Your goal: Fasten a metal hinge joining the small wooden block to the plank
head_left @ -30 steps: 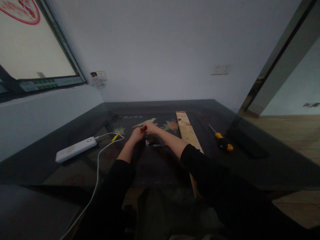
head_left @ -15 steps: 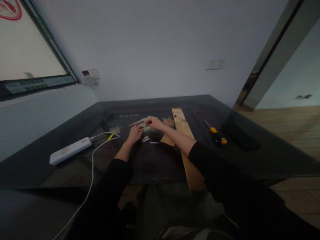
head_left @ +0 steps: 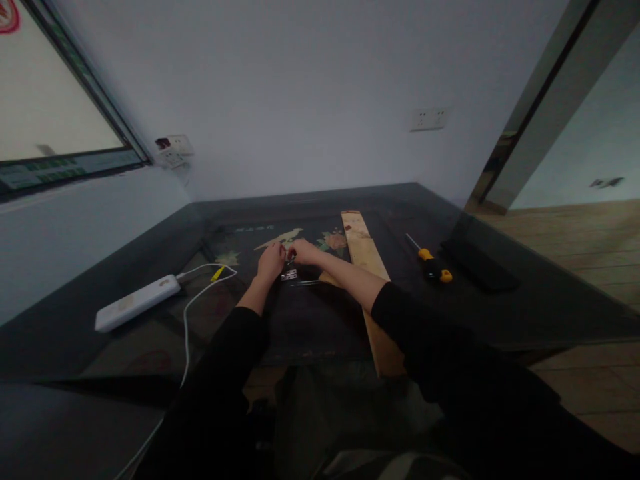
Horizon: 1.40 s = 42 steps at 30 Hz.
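Both my hands meet over the middle of the dark table. My left hand point(head_left: 272, 259) has its fingers curled and pressed together. Close on its right, my right hand point(head_left: 303, 253) is pinched with the fingertips turned towards the left one. Whatever small thing lies between the fingers is too small and dim to name. Just below the hands rests a small metal hinge-like plate with holes point(head_left: 289, 275). Thin metal rods point(head_left: 305, 283) lie to its right, near a short piece of wood point(head_left: 329, 279) partly covered by my right forearm.
A long wooden board point(head_left: 367, 257) runs under my right forearm to the table's front edge. Farther right lie a yellow-and-black screwdriver point(head_left: 429, 262) and a dark flat object point(head_left: 479, 265). On the left sit a white power strip point(head_left: 137, 303) and its white cable point(head_left: 187, 333).
My hands have come closer together, the left moving up and right. The right fingertips have dropped slightly nearer the metal plate. The view has shifted a little.
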{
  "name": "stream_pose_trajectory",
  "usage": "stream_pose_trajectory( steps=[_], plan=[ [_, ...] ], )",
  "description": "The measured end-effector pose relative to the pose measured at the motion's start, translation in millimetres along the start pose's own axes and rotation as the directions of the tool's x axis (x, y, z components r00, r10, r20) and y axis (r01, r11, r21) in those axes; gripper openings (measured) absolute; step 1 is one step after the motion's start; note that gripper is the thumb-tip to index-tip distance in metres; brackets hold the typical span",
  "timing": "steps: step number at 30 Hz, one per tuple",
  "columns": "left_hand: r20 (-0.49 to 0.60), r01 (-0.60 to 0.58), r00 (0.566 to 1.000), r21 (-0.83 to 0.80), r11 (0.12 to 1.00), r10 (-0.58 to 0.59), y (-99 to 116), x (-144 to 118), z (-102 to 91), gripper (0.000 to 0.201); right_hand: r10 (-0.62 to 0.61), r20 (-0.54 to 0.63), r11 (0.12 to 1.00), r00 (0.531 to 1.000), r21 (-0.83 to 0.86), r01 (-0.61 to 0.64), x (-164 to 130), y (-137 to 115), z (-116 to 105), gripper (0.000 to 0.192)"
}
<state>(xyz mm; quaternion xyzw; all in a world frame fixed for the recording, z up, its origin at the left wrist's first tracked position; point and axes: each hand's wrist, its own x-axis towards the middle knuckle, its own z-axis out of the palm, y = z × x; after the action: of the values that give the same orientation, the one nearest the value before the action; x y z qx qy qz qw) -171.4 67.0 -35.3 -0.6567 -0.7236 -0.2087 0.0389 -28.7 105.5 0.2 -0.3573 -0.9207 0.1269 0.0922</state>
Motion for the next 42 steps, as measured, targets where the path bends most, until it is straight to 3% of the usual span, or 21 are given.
stream_pose_trajectory(
  steps=[4,11,22,31,38,42],
  plan=[
    [0.101,0.096,0.990,-0.014,0.995,-0.094,-11,2,-15.2,0.027,0.046,0.013,0.999,0.999,0.001,-0.046,-2,-4,-1,0.028],
    [0.274,0.074,0.959,0.006,0.997,-0.073,-7,-7,-35.2,0.022,0.077,-0.065,0.997,0.995,-0.004,-0.077,3,-4,10,0.025],
    [0.313,0.029,0.950,-0.042,0.999,-0.014,-7,-2,-28.9,0.024,0.103,-0.070,0.995,0.992,0.020,-0.101,4,-6,11,0.024],
    [0.276,0.034,0.961,-0.087,0.996,-0.009,-5,-6,-38.3,0.030,0.068,-0.037,0.997,0.997,0.034,-0.066,2,2,2,0.025],
    [0.382,0.008,0.924,-0.093,0.996,0.028,-11,-2,-39.0,0.006,0.068,0.023,0.998,0.997,0.008,-0.069,-59,23,-48,0.032],
    [0.405,0.004,0.913,-0.118,0.993,0.044,-8,-3,-37.4,0.005,0.068,0.015,0.988,0.998,-0.140,-0.065,-108,32,-54,0.037]
  ],
)
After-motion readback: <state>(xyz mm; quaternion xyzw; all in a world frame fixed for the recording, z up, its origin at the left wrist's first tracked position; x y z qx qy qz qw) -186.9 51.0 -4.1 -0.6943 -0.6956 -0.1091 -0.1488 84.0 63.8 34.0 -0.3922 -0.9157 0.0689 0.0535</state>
